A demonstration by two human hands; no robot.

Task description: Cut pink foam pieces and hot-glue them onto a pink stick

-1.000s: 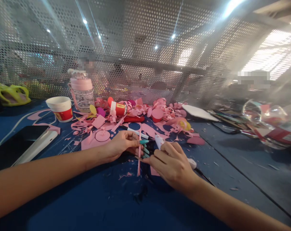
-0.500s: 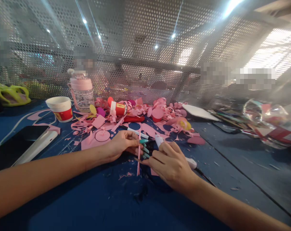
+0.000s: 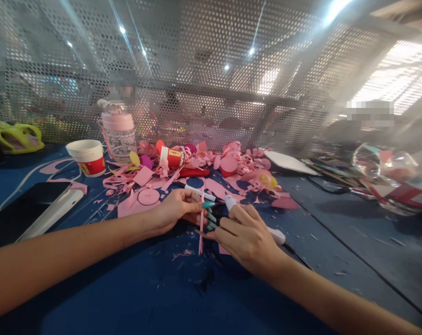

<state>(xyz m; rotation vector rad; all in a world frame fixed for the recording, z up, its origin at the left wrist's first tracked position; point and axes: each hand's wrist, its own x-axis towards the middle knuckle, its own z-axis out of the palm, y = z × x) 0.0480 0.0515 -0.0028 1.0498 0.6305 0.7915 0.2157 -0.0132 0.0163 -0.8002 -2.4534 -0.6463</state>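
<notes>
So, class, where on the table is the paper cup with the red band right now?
The paper cup stands upright at the far left of the blue table, just left of the pink-lidded bottle.

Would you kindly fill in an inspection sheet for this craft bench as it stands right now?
Surface: blue table, littered with small paper crumbs.
Job's things: thin pink paper strip between the hands; white tool in the right hand, type unclear.
Clutter: pink paper scraps, stacked paper cups, pink-lidded bottle, tipped red-and-white tube, white marker, phone, clear plastic bag.
Grippers: left hand pinches the strip, fingers curled; right hand is closed on the tool.
Cables: white cable on the left; dark cable by the right wrist.
Surroundings: perforated metal screen behind the table.
</notes>
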